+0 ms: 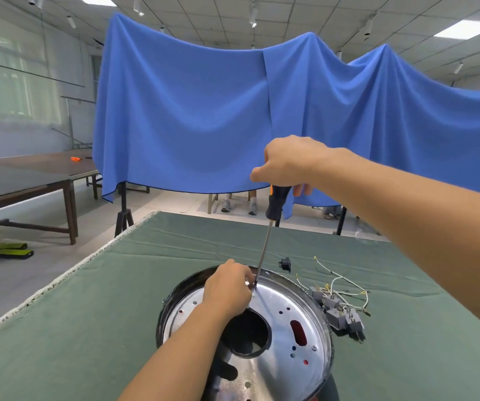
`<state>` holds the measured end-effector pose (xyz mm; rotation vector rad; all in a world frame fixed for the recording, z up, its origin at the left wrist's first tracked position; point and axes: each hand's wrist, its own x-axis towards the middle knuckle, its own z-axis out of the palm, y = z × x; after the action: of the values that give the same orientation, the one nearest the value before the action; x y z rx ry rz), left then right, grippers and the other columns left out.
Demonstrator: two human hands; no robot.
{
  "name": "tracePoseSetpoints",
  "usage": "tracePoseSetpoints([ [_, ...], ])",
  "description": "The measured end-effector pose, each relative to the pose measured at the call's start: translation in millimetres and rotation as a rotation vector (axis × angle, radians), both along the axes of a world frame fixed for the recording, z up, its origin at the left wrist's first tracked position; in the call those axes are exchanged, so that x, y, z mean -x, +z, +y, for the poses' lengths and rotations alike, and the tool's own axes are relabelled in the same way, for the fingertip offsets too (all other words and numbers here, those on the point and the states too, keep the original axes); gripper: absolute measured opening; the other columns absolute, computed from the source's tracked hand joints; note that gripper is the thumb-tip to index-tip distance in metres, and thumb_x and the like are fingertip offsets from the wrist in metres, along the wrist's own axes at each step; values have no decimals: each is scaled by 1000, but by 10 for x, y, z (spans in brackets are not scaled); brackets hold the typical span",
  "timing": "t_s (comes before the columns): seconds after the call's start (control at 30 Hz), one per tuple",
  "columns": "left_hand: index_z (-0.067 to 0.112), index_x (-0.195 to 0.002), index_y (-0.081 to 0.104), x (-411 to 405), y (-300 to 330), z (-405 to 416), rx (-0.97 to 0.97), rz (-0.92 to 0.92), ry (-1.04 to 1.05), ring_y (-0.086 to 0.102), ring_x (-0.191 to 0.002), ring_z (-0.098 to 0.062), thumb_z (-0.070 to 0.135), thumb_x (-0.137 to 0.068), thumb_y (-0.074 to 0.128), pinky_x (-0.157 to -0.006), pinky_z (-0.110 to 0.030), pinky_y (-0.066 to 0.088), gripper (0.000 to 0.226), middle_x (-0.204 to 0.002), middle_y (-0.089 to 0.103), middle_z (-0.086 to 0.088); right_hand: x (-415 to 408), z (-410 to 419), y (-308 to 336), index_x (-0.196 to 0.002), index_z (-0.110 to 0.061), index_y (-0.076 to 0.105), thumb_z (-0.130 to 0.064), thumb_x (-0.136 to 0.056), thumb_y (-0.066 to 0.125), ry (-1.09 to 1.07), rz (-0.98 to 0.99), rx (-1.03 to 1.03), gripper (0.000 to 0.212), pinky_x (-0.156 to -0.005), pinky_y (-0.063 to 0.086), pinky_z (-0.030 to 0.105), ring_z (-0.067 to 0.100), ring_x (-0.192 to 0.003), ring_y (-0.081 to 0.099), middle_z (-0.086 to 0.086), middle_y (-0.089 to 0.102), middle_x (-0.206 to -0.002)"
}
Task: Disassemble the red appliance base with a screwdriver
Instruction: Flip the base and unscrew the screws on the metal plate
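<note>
Appliance base: you have the appliance base (pixel 314 322) on the green table cloth (pixel 117 299) right in front of you, its shiny metal plate (pixel 288 337) facing up; red shows only through the slot and small holes

Right hand: your right hand (pixel 291 163) wraps its fingers around the top of the screwdriver (pixel 273 209) handle, holding the tool nearly upright over the far rim

Left hand: your left hand (pixel 228 287) rests on the plate with its fingertips closed in around the lower shaft, where it meets the plate

Done so far: I judge you well into the job, since a bundle of loose wires with grey switch parts (pixel 340 308) and a small black plug piece (pixel 285 263) already lie apart on the cloth beside the base, and several holes in the plate stand without screws

Left to do: the plate sits in the housing, and at least one screw head shows near its right edge, so more fasteners likely wait for you

Hard to see: your left fingers cover the blade tip, so you cannot tell whether it sits in a screw; the near edge of the base is cut off by the frame
</note>
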<state>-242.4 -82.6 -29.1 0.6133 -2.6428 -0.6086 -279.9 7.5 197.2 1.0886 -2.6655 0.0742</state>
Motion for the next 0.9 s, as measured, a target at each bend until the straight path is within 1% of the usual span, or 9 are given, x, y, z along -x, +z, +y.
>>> tracePoseSetpoints([
  [0.07,28,-102,67,-12,-1,18,1,1,-2,54,-102,-21,10,-85,53,-72,-28,38,28,-112,52,1,18,5,-33,-67,-12,45,-22,-91,46,-42,130,-16,27,-47,29,24,19,-47,46,4,51,-61],
  [0.17,27,-99,67,-25,17,32,-1,7,-1,53,-103,-21,11,-85,53,-73,-27,37,26,-111,52,0,3,-49,34,-83,-8,52,-8,-86,43,31,-22,-31,10,-48,40,24,24,-51,52,12,59,-76],
  [0.27,25,-102,67,-36,31,41,2,7,-2,53,-103,-22,11,-85,54,-72,-27,37,25,-113,51,0,-30,-69,80,-100,-4,60,-11,-84,48,75,-121,-54,21,-55,47,25,26,-60,56,9,61,-83],
  [0.4,24,-104,67,-42,23,35,-4,14,-8,53,-102,-22,13,-86,55,-73,-28,38,24,-113,52,-1,57,-51,-45,-67,-12,50,-37,-91,50,23,128,19,35,-48,31,22,16,-37,49,0,55,-48],
  [0.47,24,-104,67,-45,22,42,-6,20,-10,52,-102,-23,13,-87,54,-73,-28,37,24,-114,51,-1,97,-49,-60,-66,-11,45,-23,-91,47,30,142,47,28,-48,31,23,19,-43,48,6,55,-59],
  [0.57,24,-104,67,-53,15,40,-9,19,-2,53,-103,-23,15,-88,54,-73,-28,38,22,-114,51,-2,103,-32,1,-84,-11,56,-16,-83,48,84,-81,72,10,-48,44,23,24,-58,59,9,63,-80],
  [0.63,24,-104,67,-42,1,31,-15,14,0,53,-102,-23,15,-88,54,-73,-28,39,23,-114,51,-1,123,2,6,-93,-18,55,-26,-83,53,110,-146,91,13,-50,48,25,22,-69,62,3,63,-87],
  [0.77,25,-102,67,-30,2,16,-22,15,2,55,-100,-22,14,-88,52,-74,-28,40,23,-115,52,-1,140,28,-54,-91,-21,47,-65,-91,35,-17,211,25,46,-49,32,26,16,-54,54,-1,59,-71],
  [0.9,24,-96,67,-17,4,8,-25,10,15,55,-99,-23,10,-87,50,-74,-29,41,24,-115,52,-1,174,-12,-46,-107,-14,42,-28,-98,36,70,116,44,17,-48,37,27,21,-48,52,6,57,-74],
])
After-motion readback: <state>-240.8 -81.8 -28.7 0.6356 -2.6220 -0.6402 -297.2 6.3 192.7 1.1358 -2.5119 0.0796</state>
